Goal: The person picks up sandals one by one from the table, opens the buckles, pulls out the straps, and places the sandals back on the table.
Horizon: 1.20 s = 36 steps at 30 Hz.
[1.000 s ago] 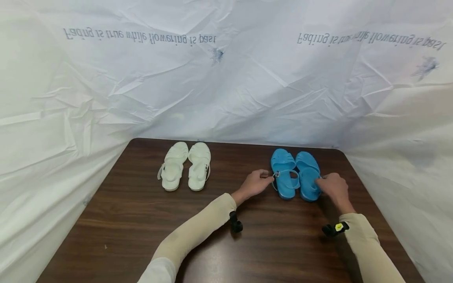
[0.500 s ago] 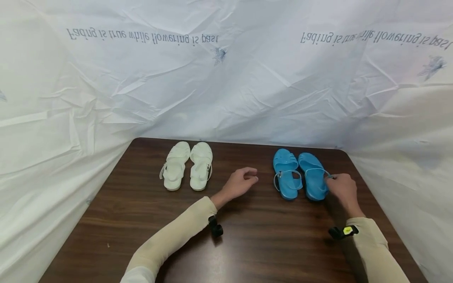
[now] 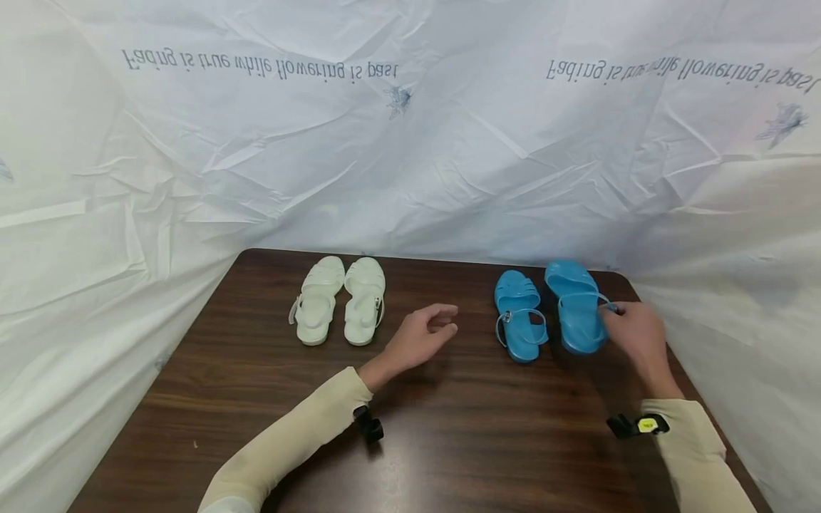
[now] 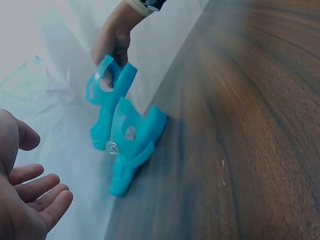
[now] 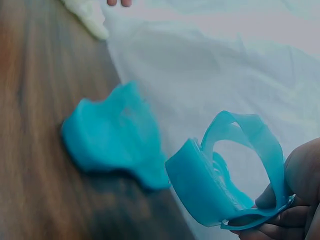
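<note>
My right hand (image 3: 638, 335) pinches the ankle strap of the right blue sandal (image 3: 580, 320), which hangs raised above the table in the left wrist view. In the right wrist view the strap (image 5: 270, 150) loops up from the sandal into my fingers (image 5: 295, 215). The other blue sandal (image 3: 521, 335) lies flat on the table just left of it, toe pointing away, its buckle on the left side. My left hand (image 3: 420, 338) hovers over the middle of the table with relaxed fingers, holding nothing, between the blue pair and a white pair.
Two white sandals, the left one (image 3: 317, 303) and the right one (image 3: 364, 303), stand side by side at the back left of the dark wooden table (image 3: 449, 442). A white printed sheet (image 3: 410, 164) hangs behind the table and along its sides.
My left hand has let go of the left blue sandal's strap and drawn back to the left. My right hand has lifted the right blue sandal and moved it slightly right.
</note>
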{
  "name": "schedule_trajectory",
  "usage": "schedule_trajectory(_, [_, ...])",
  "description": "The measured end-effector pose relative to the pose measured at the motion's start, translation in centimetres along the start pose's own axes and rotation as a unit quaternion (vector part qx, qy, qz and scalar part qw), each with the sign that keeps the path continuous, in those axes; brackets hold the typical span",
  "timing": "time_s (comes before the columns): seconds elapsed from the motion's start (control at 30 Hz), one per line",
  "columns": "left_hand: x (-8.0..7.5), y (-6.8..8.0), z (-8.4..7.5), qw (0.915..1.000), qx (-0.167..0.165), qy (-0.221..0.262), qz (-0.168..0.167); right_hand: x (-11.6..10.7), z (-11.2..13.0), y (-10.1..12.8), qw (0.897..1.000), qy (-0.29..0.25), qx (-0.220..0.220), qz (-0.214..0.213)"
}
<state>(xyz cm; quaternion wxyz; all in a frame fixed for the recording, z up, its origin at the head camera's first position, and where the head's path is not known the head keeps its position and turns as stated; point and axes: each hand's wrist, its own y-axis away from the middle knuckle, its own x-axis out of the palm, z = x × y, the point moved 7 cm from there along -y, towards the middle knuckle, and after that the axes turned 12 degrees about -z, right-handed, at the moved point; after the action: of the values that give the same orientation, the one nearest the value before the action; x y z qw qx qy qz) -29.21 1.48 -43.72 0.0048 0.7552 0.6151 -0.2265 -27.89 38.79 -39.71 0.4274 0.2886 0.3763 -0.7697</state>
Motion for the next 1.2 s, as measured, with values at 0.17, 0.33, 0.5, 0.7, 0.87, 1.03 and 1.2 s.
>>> schedule_trajectory(0.17, [-0.6,0.4,-1.2,0.9999,0.013,0.008,0.0,-0.9,3.4,0.6,0.999,-0.003,-0.036,-0.007])
schedule_trajectory(0.33, [-0.6,0.5,-2.5,0.9995,0.019,0.027,0.0,-0.1,6.8,1.8,0.998,-0.033,-0.041,0.027])
schedule_trajectory(0.5, [-0.4,0.6,-3.3,0.9994,0.012,0.033,-0.002,1.6,9.6,3.2,0.993,-0.07,-0.062,0.067])
schedule_trajectory(0.7, [-0.3,1.0,-3.7,0.9996,0.008,0.024,-0.01,3.5,12.2,5.1,0.988,-0.105,-0.085,0.08])
schedule_trajectory(0.87, [-0.5,1.2,-4.0,0.9996,0.014,0.02,-0.012,4.7,13.9,6.4,0.982,-0.134,-0.103,0.078])
schedule_trajectory(1.03, [-0.8,1.6,-3.9,0.9998,0.016,0.001,-0.009,5.8,14.8,7.7,0.979,-0.156,-0.104,0.078])
schedule_trajectory(1.2, [-1.5,2.4,-3.8,0.9998,0.017,-0.013,0.007,6.6,15.3,8.9,0.975,-0.172,-0.11,0.083])
